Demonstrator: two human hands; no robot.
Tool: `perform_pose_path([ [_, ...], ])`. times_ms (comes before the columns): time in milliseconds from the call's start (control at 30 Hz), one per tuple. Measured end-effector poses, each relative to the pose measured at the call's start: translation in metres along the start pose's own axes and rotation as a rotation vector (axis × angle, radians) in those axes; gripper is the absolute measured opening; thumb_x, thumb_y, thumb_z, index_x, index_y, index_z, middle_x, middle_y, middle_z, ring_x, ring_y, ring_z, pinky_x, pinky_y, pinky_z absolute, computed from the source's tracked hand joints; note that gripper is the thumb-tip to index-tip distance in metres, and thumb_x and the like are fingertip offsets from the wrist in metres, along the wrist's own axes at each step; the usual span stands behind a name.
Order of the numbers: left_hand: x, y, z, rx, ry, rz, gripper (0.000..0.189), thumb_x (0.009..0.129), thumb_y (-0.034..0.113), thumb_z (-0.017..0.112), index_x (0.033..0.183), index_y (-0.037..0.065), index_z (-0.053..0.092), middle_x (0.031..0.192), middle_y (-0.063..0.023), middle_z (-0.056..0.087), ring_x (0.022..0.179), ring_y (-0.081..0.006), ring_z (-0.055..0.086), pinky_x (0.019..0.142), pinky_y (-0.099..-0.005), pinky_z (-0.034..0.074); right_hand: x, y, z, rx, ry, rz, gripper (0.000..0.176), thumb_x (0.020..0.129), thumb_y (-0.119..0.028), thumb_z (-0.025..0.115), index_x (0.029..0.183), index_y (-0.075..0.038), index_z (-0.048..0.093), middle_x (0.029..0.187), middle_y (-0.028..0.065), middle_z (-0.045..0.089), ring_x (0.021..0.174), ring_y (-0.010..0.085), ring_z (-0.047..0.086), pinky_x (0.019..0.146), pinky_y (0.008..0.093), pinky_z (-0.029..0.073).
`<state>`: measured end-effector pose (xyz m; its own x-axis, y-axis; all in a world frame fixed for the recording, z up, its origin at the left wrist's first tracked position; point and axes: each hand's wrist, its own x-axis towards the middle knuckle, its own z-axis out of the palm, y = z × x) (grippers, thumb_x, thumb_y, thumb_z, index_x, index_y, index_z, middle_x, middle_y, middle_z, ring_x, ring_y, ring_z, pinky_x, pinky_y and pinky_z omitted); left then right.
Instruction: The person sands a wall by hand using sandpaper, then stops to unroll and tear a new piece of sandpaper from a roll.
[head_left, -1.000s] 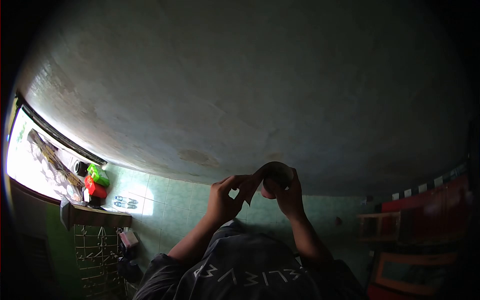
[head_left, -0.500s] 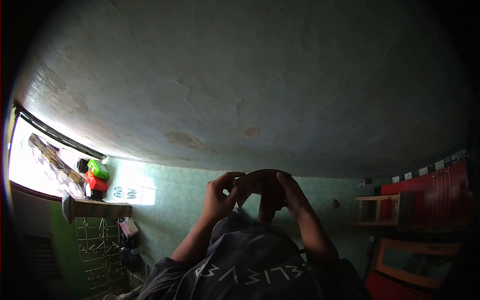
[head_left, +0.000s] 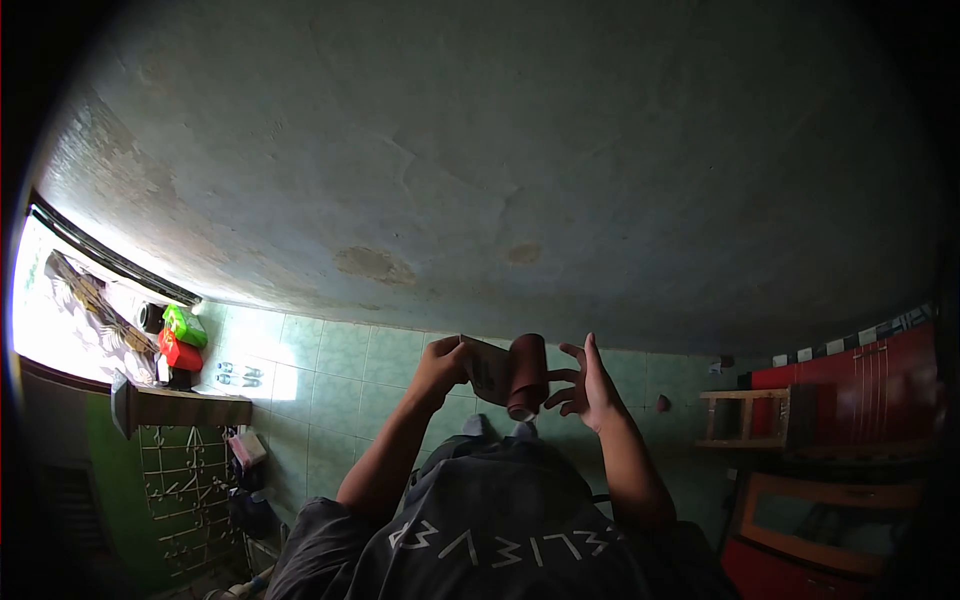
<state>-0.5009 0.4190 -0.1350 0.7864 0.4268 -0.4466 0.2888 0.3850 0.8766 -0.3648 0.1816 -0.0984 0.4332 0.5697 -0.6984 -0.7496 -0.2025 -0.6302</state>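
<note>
My left hand (head_left: 438,373) pinches the free end of a reddish-brown roll of sandpaper (head_left: 528,368). A short unrolled flap (head_left: 487,366) with dark print on its back stretches from my fingers to the coiled part, which hangs upright in front of my body. Just right of the coil is my right hand (head_left: 592,388), its fingers spread and holding nothing, fingertips close to the roll's side. Beyond both hands rises a grey plaster wall (head_left: 480,180) with patches of worn paint.
Pale green tiles (head_left: 335,350) cover the floor. Green and red packages (head_left: 183,330) sit by the bright window at left, above a metal grille (head_left: 185,490). To the right are a wooden stool (head_left: 745,418) and a red cabinet (head_left: 865,385).
My right hand has come off the sandpaper and opened to the right. The sheet, earlier arched between both hands, is now mostly coiled, with my left hand keeping its end.
</note>
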Motion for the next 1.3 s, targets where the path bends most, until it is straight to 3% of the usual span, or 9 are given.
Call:
perform_pose_path([
  [167, -0.001, -0.011, -0.023, -0.044, -0.005, -0.037, 0.032, 0.097, 0.026, 0.057, 0.103, -0.003, 0.07, 0.081, -0.0039, 0.066, 0.068, -0.0109, 0.058, 0.061, -0.0269, 0.047, 0.005, 0.012, 0.025, -0.276, 0.042, -0.161, 0.091, 0.092, -0.073, 0.054, 0.155, -0.012, 0.029, 0.12, 0.0201, 0.065, 0.067, 0.0194, 0.067, 0.05, 0.0304, 0.052],
  [200, -0.004, -0.006, -0.024, -0.054, 0.008, -0.037, 0.033, 0.097, 0.026, 0.057, 0.104, -0.004, 0.069, 0.082, -0.0042, 0.067, 0.068, -0.0113, 0.059, 0.062, -0.027, 0.048, 0.008, 0.014, 0.027, -0.336, 0.002, -0.208, 0.103, 0.086, -0.066, 0.069, 0.159, -0.012, 0.021, 0.135, 0.0228, 0.055, 0.077, 0.0192, 0.067, 0.059, 0.0322, 0.056],
  [300, -0.006, 0.0, -0.037, -0.072, 0.013, -0.035, 0.034, 0.098, 0.026, 0.058, 0.11, -0.004, 0.067, 0.089, -0.0062, 0.068, 0.073, -0.0124, 0.062, 0.065, -0.0274, 0.05, 0.01, 0.022, 0.038, -0.631, -0.083, -0.529, 0.122, 0.075, -0.066, 0.08, 0.162, -0.013, 0.013, 0.148, 0.0233, 0.043, 0.084, 0.0202, 0.065, 0.073, 0.037, 0.058],
  [333, -0.008, 0.004, -0.039, -0.095, 0.014, -0.039, 0.035, 0.098, 0.026, 0.057, 0.11, -0.005, 0.067, 0.09, -0.0066, 0.068, 0.074, -0.0126, 0.062, 0.066, -0.0275, 0.051, 0.007, 0.016, 0.038, -0.663, -0.156, -0.455, 0.138, 0.064, -0.058, 0.091, 0.164, -0.015, 0.006, 0.16, 0.0222, 0.026, 0.109, 0.03, 0.063, 0.089, 0.0423, 0.056],
  [433, -0.006, 0.012, -0.047, -0.123, 0.007, -0.039, 0.035, 0.098, 0.025, 0.057, 0.113, -0.005, 0.066, 0.093, -0.0077, 0.068, 0.077, -0.0134, 0.063, 0.069, -0.0282, 0.052, -0.006, 0.012, 0.05, -0.95, -0.177, -0.651, 0.141, 0.061, -0.044, 0.097, 0.164, -0.017, 0.004, 0.166, 0.02, 0.012, 0.138, 0.0384, 0.047, 0.101, 0.0457, 0.052],
  [533, -0.004, 0.014, -0.057, -0.117, -0.017, -0.019, 0.036, 0.099, 0.025, 0.057, 0.114, -0.006, 0.066, 0.094, -0.0085, 0.068, 0.079, -0.0142, 0.065, 0.072, -0.0287, 0.053, -0.022, 0.0, 0.068, -1.115, -0.147, -0.683, 0.141, 0.061, -0.03, 0.098, 0.163, -0.019, 0.002, 0.169, 0.0159, 0.0, 0.152, 0.0402, 0.024, 0.111, 0.0478, 0.047],
  [733, -0.015, 0.029, -0.048, -0.081, -0.065, 0.045, 0.035, 0.099, 0.024, 0.057, 0.114, -0.007, 0.066, 0.095, -0.0095, 0.07, 0.081, -0.0161, 0.067, 0.074, -0.0312, 0.055, -0.024, -0.011, 0.073, -1.213, -0.145, -0.73, 0.134, 0.064, -0.022, 0.095, 0.163, -0.021, 0.004, 0.169, 0.0131, 0.0, 0.147, 0.0409, 0.034, 0.112, 0.0479, 0.048],
  [1000, -0.023, 0.028, -0.023, -0.021, -0.14, 0.155, 0.035, 0.1, 0.023, 0.058, 0.115, -0.007, 0.066, 0.097, -0.0102, 0.071, 0.085, -0.0175, 0.069, 0.076, -0.034, 0.056, -0.044, -0.017, 0.051, -1.28, -0.146, -0.771, 0.13, 0.065, -0.025, 0.093, 0.163, -0.022, 0.007, 0.16, 0.0134, 0.023, 0.134, 0.0392, 0.052, 0.104, 0.047, 0.053],
  [1300, -0.044, 0.003, 0.089, 0.002, -0.218, 0.105, 0.037, 0.101, 0.025, 0.056, 0.115, -0.007, 0.066, 0.1, -0.0101, 0.071, 0.092, -0.0174, 0.068, 0.084, -0.0327, 0.054, -0.103, -0.004, -0.074, -1.067, -0.023, -0.972, 0.125, 0.061, -0.034, 0.093, 0.162, -0.019, 0.021, 0.142, 0.0139, 0.038, 0.106, 0.0287, 0.059, 0.088, 0.0408, 0.055],
])
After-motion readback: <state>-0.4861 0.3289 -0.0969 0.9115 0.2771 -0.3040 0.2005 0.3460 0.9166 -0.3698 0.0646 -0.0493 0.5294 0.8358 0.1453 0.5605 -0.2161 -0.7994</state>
